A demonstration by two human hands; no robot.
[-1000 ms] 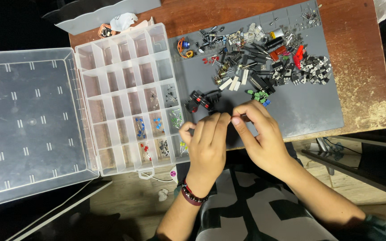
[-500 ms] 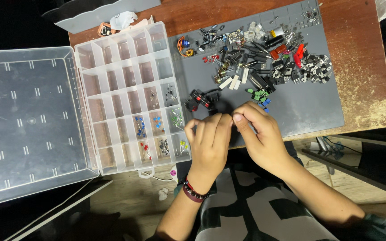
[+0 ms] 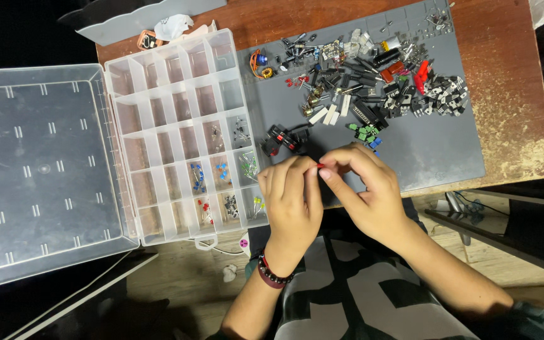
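Closest to the person, both hands meet at the near edge of the grey mat (image 3: 436, 151): the left hand (image 3: 292, 195) and the right hand (image 3: 366, 189) are each pinched shut on one tiny red component (image 3: 320, 165), caught between their fingertips and lifted just off the mat, probably so it can be looked at closely. Just beyond the fingers lies a black-and-red connector (image 3: 281, 138). To the left the clear compartment box (image 3: 177, 132) stands with its lid (image 3: 39, 170) folded flat open; only the near cells on the mat's side hold small sorted parts. Farther back on the mat sits the loose pile of components (image 3: 379, 82), well apart from the hands, and the wooden tabletop (image 3: 505, 69) shows round it.
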